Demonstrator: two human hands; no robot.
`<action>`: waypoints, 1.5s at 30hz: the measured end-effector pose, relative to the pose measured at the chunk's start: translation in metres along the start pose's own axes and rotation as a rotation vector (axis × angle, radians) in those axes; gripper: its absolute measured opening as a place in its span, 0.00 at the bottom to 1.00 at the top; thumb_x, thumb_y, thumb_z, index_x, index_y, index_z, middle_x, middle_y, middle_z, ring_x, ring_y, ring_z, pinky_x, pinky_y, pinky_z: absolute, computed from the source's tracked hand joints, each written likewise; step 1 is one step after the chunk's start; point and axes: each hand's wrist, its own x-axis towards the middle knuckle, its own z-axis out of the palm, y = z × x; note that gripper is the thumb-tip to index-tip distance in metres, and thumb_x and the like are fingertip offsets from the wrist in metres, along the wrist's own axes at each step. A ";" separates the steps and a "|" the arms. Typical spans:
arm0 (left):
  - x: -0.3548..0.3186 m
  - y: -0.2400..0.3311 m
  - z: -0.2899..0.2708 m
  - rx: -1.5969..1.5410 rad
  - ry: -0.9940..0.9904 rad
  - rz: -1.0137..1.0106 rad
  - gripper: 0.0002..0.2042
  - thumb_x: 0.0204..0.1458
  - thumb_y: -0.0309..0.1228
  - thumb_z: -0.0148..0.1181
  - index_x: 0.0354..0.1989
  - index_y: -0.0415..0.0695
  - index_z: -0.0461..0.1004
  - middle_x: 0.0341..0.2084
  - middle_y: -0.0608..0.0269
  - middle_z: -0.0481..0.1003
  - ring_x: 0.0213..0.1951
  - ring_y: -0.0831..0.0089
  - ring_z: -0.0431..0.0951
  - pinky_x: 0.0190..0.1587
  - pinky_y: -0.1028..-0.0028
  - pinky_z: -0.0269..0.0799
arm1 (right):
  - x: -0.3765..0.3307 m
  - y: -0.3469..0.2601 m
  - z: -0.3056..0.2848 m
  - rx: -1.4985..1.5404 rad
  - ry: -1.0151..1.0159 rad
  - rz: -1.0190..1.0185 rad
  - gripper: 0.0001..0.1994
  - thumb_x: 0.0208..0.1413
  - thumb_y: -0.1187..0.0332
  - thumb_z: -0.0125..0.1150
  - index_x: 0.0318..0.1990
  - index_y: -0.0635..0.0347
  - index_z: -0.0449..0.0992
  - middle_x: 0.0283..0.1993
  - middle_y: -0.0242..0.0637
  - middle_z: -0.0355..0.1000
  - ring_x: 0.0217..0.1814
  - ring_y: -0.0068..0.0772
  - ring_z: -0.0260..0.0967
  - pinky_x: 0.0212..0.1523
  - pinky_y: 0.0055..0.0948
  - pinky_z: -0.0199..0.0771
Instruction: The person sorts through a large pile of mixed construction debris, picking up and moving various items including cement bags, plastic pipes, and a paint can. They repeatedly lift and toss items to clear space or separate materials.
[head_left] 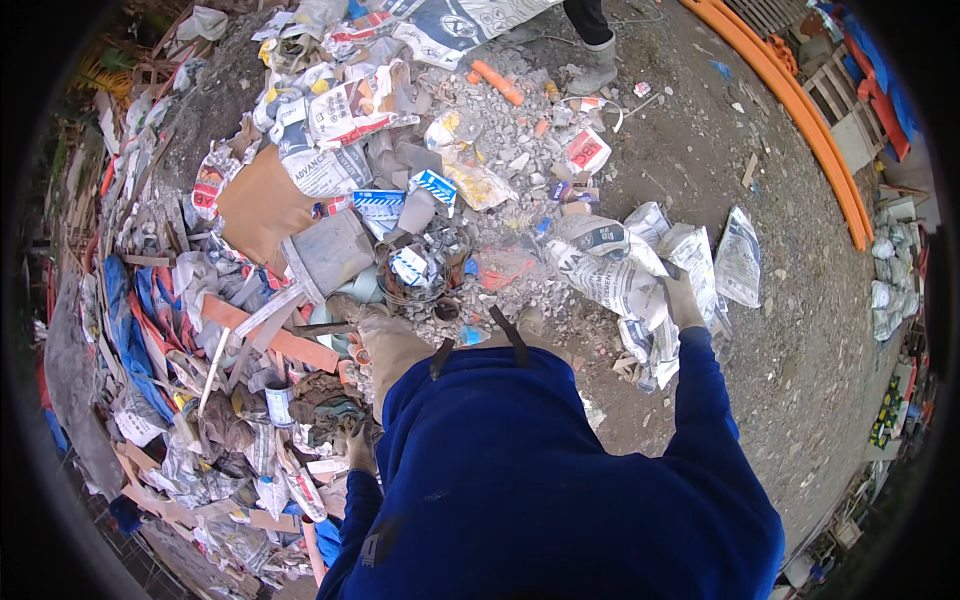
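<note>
My right hand (683, 297), in a pale glove, is closed on the edge of a crumpled white and grey cement bag (605, 270). More empty cement sacks (690, 250) bunch beside and under it, to the right of my feet. My left hand (358, 450) hangs low beside my left leg, over the rubbish heap. Its fingers look curled against dark crumpled cloth (340, 405); what they hold, if anything, I cannot make out. Between the heap and my feet sits a round container (415, 280) full of scraps, with a blue and white packet on top.
Mixed rubbish fills the left side, with a cardboard sheet (265, 205), a grey board (330, 252) and a paint can (280, 405). Rubble (500, 150) lies ahead. Another person's boot (596, 68) stands at the far side, next to a large sack (465, 25). Orange pipes (800, 110) curve along the right.
</note>
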 end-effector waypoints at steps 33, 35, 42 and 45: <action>-0.192 -0.132 0.105 -0.317 0.099 -0.066 0.09 0.62 0.29 0.62 0.48 0.42 0.80 0.33 0.68 0.81 0.28 0.81 0.78 0.30 0.78 0.73 | 0.073 0.233 -0.119 -0.674 -0.340 -0.130 0.26 0.57 0.65 0.67 0.62 0.63 0.70 0.50 0.48 0.78 0.52 0.42 0.77 0.51 0.35 0.77; -0.209 -0.127 0.116 -0.329 0.237 -0.069 0.09 0.64 0.29 0.59 0.50 0.43 0.79 0.36 0.65 0.82 0.31 0.77 0.81 0.31 0.75 0.76 | 0.066 0.194 -0.060 -0.695 -0.685 -0.308 0.32 0.57 0.54 0.66 0.64 0.65 0.70 0.61 0.62 0.72 0.68 0.59 0.67 0.68 0.42 0.67; -0.270 -0.092 0.153 -0.719 0.521 0.087 0.16 0.67 0.31 0.55 0.61 0.41 0.71 0.40 0.59 0.82 0.34 0.73 0.83 0.35 0.76 0.81 | 0.069 0.063 0.023 -0.814 -0.693 -0.424 0.31 0.57 0.56 0.65 0.63 0.67 0.70 0.58 0.59 0.75 0.63 0.57 0.72 0.64 0.41 0.70; -0.268 -0.067 0.157 -0.737 0.617 0.114 0.16 0.67 0.32 0.56 0.61 0.42 0.72 0.39 0.60 0.81 0.36 0.74 0.83 0.37 0.76 0.79 | 0.085 0.032 0.031 -0.809 -0.689 -0.361 0.32 0.56 0.56 0.66 0.61 0.73 0.69 0.57 0.64 0.74 0.63 0.61 0.71 0.65 0.42 0.69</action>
